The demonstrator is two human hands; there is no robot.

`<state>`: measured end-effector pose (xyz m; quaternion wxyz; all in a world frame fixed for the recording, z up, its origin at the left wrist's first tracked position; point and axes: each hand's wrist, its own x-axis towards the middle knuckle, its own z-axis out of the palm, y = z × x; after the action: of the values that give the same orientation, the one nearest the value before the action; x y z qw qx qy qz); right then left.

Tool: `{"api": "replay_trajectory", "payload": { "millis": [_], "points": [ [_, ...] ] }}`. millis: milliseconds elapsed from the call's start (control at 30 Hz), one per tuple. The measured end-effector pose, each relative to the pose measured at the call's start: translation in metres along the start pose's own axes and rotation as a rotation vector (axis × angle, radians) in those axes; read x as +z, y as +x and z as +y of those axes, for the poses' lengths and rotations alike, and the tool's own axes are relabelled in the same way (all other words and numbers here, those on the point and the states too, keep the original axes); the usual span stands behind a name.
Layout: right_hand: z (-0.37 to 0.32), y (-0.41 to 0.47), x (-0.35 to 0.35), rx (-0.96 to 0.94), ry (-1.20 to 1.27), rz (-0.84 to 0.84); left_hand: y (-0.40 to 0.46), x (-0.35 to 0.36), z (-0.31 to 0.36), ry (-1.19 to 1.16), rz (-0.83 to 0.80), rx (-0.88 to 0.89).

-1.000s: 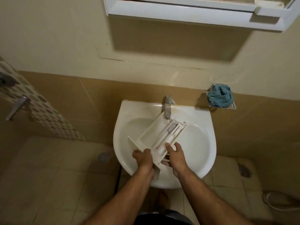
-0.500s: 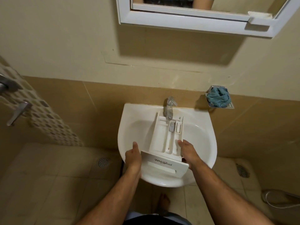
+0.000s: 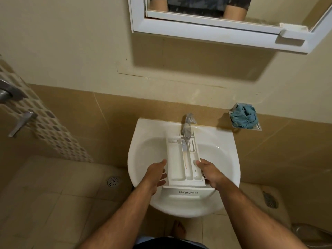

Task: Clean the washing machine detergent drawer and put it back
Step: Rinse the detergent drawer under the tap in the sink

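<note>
**Drawer laid straight in the sink**

The white detergent drawer (image 3: 183, 162) is seen lying across the white sink (image 3: 143, 159), with its open side up. Its far end is set under the tap (image 3: 187, 126), and its front panel, marked "Whirlpool", hangs over the sink's near rim. A second ago the drawer was held slanted; now it is lined up straight, pointing from the person to the wall.

The left hand (image 3: 157, 174) has been let go from the front corner. It is now held just beside the drawer's left wall with the fingers loose and spread, and nothing is gripped by it. The drawer's right wall is held by the right hand (image 3: 210, 174), with the thumb laid over the top edge and the fingers curled down the outside, as it was half a second ago.

A blue cloth (image 3: 244, 117) is kept on a small wall shelf to the right of the sink. A mirror (image 3: 206, 15) is hung above.
</note>
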<state>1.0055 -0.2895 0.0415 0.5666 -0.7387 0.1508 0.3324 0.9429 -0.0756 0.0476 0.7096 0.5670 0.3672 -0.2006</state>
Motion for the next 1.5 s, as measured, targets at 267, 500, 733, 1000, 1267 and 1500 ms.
{"api": "replay_trajectory", "payload": {
  "millis": [267,500,733,1000,1267,1500],
  "points": [
    [-0.01,0.014,-0.038,-0.002,-0.103,-0.122,0.013,0.028,-0.006,-0.046,-0.089,-0.017],
    [-0.017,0.03,-0.056,0.003,-0.187,-0.18,0.02,0.046,-0.008,-0.057,-0.087,-0.034],
    [-0.03,0.05,-0.075,0.03,-0.323,-0.232,0.021,0.058,-0.011,-0.091,-0.108,-0.049],
    [-0.051,0.071,-0.078,0.012,-0.54,-0.193,0.023,0.067,-0.014,-0.157,-0.161,-0.051],
    [-0.058,0.079,-0.069,-0.118,-0.551,-0.241,0.033,0.074,-0.018,-0.289,-0.138,-0.002],
    [-0.067,0.078,-0.064,-0.175,-0.696,-0.162,0.035,0.086,-0.02,-0.36,-0.097,0.074]
  ]
}}
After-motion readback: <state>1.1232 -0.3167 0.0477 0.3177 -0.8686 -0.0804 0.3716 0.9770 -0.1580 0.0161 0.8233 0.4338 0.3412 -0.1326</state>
